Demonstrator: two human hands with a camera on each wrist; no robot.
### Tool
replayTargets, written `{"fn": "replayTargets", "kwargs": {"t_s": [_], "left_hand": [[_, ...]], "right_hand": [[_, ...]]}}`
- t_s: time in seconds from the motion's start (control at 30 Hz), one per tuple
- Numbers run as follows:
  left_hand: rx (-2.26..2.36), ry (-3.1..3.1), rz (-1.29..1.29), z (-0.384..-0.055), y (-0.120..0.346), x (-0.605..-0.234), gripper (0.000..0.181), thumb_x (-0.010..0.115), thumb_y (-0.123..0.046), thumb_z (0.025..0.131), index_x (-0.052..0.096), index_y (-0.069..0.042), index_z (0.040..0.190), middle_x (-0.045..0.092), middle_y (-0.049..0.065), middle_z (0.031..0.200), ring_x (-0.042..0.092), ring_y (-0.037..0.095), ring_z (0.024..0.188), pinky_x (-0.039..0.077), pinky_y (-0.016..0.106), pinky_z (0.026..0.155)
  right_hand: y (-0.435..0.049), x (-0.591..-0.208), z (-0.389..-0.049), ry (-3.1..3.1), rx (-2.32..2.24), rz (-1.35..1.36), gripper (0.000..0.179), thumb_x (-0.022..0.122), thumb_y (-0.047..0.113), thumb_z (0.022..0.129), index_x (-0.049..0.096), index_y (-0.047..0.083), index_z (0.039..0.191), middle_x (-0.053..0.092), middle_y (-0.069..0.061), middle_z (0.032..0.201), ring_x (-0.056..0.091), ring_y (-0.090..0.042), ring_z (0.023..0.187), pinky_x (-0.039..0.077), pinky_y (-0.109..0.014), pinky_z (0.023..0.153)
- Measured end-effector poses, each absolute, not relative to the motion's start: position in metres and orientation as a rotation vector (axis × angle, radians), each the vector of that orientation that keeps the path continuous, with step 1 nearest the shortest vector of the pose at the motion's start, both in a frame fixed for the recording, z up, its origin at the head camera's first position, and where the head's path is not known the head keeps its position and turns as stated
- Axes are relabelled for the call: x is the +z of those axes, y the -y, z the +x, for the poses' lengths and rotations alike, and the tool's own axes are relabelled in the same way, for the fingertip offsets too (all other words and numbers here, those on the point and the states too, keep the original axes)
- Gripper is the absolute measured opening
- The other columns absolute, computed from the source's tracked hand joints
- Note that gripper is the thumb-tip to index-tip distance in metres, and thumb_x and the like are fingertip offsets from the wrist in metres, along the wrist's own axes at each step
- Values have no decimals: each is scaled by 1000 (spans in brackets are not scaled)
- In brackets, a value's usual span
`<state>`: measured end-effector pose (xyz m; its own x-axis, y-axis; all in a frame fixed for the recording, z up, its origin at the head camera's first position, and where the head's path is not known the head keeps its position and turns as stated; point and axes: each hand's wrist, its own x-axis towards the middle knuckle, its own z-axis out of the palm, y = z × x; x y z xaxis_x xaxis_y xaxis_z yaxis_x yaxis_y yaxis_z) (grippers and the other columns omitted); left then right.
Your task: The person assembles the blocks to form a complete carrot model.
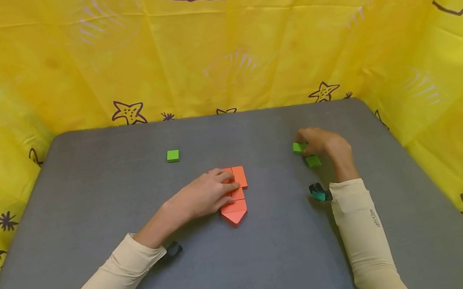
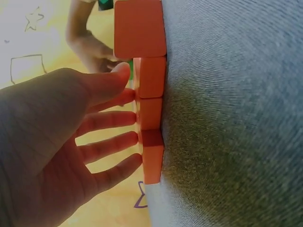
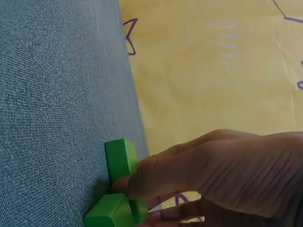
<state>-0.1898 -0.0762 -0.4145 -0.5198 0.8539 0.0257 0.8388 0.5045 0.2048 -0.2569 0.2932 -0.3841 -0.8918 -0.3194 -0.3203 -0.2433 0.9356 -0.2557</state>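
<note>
Orange blocks (image 1: 239,176) lie flat and pushed together on the grey table, with a pointed block (image 1: 234,213) at the near end. My left hand (image 1: 205,194) rests on them from the left. In the left wrist view its fingertips (image 2: 132,138) touch the top faces of the orange row (image 2: 152,78), fingers spread and fairly straight. Off to the right, my right hand (image 1: 321,143) pinches a green block (image 1: 298,147) between thumb and fingers; the hand partly covers it. A second green block (image 1: 313,161) lies right beside it, nearer me, also seen in the right wrist view.
Farther back and left, a lone green block (image 1: 173,156) lies on the grey table (image 1: 262,263). A yellow curtain (image 1: 213,39) with sea-creature drawings surrounds the table at the back and sides. Dark wrist straps (image 1: 318,192) show at both sleeves.
</note>
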Motion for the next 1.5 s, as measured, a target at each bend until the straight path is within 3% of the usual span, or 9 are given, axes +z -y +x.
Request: {"fn": "replayTargets", "kwargs": {"t_s": [0.17,0.27,0.7,1.03,1.5], "left_hand": [[252,-2689,1524,-187,74,-415,34,65,-23,104,70,-11,135,69,8,130,61,30,121,55,44,104],[223,-2706,1540,-184,74,-415,33,63,-21,105,69,-9,135,71,8,127,63,30,115,56,42,101],[221,-2651,1490,-183,74,-413,38,64,-20,105,65,-7,141,68,11,137,63,30,128,53,45,110],[223,-2635,1485,-185,77,-410,39,63,-21,105,65,-6,141,68,11,136,64,30,127,53,44,111],[284,-2637,1501,-185,76,-410,37,64,-19,103,66,-5,138,69,11,133,68,30,121,55,44,108]], "right_hand": [[-283,-383,-260,-2817,-320,-505,26,65,2,94,65,-8,118,68,-25,116,62,-39,105,52,-53,95],[-265,-381,-262,-2876,-389,-604,30,66,5,96,64,-9,123,66,-27,124,63,-43,116,51,-57,102],[-144,-414,-260,-2839,-514,-1077,26,67,13,102,69,1,125,68,-15,123,64,-32,114,54,-45,103],[-132,-415,-255,-2750,-485,-1129,34,55,2,105,67,3,136,68,-13,130,64,-31,120,52,-44,109],[-133,-410,-254,-2664,-505,-1154,37,49,-4,104,67,2,135,67,-13,134,61,-33,126,47,-46,115]]}}
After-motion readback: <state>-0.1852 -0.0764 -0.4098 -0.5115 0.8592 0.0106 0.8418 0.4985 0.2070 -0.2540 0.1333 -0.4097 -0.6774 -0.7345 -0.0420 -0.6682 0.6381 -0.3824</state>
